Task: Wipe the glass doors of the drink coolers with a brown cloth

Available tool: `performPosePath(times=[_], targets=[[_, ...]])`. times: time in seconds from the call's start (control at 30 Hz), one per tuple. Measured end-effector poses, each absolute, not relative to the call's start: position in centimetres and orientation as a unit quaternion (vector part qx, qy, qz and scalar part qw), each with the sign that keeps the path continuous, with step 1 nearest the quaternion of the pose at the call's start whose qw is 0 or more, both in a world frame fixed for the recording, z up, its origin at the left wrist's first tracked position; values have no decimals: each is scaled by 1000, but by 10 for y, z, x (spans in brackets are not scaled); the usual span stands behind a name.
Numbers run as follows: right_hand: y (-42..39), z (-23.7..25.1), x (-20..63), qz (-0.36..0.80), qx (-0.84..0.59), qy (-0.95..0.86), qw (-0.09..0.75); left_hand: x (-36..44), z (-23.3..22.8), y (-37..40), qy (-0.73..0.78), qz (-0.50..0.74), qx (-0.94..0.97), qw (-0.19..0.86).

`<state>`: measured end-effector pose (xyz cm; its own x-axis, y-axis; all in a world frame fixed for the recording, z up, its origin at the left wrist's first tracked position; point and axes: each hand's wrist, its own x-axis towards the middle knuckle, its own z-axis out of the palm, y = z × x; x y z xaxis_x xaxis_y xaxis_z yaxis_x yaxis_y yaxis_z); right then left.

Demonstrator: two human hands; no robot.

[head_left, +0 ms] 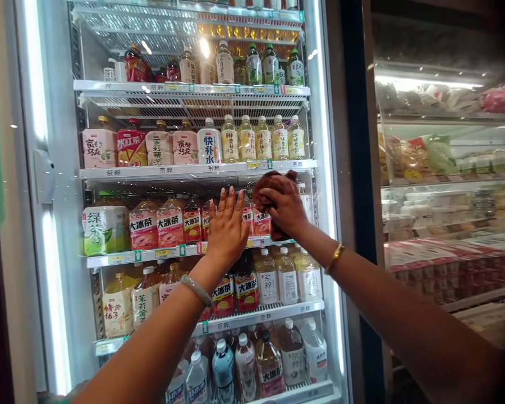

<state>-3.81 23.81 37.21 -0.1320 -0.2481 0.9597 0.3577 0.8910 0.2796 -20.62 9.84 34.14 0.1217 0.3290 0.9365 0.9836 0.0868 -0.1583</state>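
Note:
My left hand (227, 231) lies flat against the glass door of the drinks fridge, its fingers stretched upward and holding nothing. To its right, my right hand (284, 202) is closed on a dark reddish-brown cloth (265, 188), which is bunched under the fingers and pressed to the same glass. Behind the glass, a middle shelf (109, 260) carries bottled drinks, among them large red-labelled tea bottles (169, 224) and a green-labelled bottle (104, 227). Both hands hide part of that row.
More shelves of bottles (246, 137) stand above and below behind the glass. A light strip (326, 112) runs down the fridge's right side, beside a dark frame (357, 168). Farther right, an open-looking chiller holds packaged goods (437, 264). A door lock or handle part (45, 175) sits at left.

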Motion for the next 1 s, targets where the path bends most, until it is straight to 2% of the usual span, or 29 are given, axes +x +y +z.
performPosePath(times=[0.07,0.13,0.2,0.27,0.33,0.4,0.5,0.57,0.67,0.73,0.8,0.9,1.0], targets=[[229,368,-52,-230,-29,-728,645,-194,341,106,-560,-359,-583,467],[227,349,-50,-255,18,-764,592,-188,338,108,-554,-365,-588,462],[235,323,-30,-288,63,-787,541,-189,334,107,-554,-361,-592,461],[251,304,0,-302,69,-786,534,-193,329,105,-561,-353,-592,459],[268,300,28,-299,45,-775,555,-195,327,106,-571,-347,-590,453],[279,313,39,-266,-15,-744,612,-193,327,111,-578,-345,-592,444],[277,347,20,-198,-110,-673,704,-178,332,125,-583,-349,-595,429],[266,359,-3,-191,-116,-665,713,-166,335,133,-586,-359,-591,422],[254,344,-16,-237,-44,-723,647,-154,335,137,-580,-372,-589,423],[257,317,-1,-269,11,-765,586,-153,329,134,-572,-367,-595,429],[270,291,27,-281,31,-780,558,-156,321,130,-570,-355,-600,435],[291,280,59,-241,-39,-756,607,-159,312,125,-569,-343,-604,440],[292,298,52,-162,-162,-673,703,-157,305,126,-565,-346,-609,437]])
